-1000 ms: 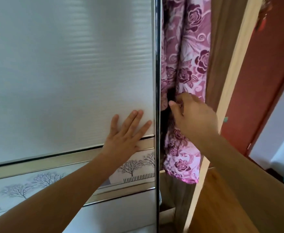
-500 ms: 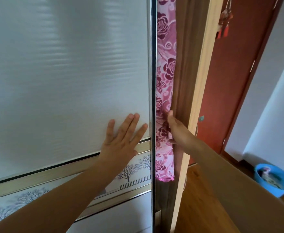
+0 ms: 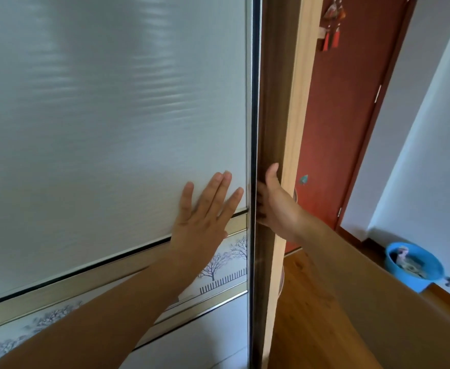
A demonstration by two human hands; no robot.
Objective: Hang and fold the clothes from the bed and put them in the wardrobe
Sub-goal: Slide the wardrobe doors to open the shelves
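The wardrobe's white sliding door [image 3: 112, 115] fills the left of the head view, and its metal edge [image 3: 254, 102] stands almost against the wooden side frame [image 3: 295, 102]. My left hand [image 3: 205, 214] lies flat on the door panel with straight, spread fingers, just above a band printed with trees. My right hand [image 3: 277, 206] is at the narrow gap, its fingers hooked in round the door's metal edge and its thumb pointing up along the frame. No clothes show in the gap; the wardrobe's inside is hidden.
Right of the wardrobe is a red room door [image 3: 351, 129] with a red tassel ornament [image 3: 331, 25] hanging near its top. A blue basin [image 3: 415, 265] holding small items sits on the wooden floor [image 3: 311, 315] by the white wall.
The door has slid right, narrowing the gap until the pink flowered garment is out of sight. My right hand went from pressing the garment in to hooking the door's edge.
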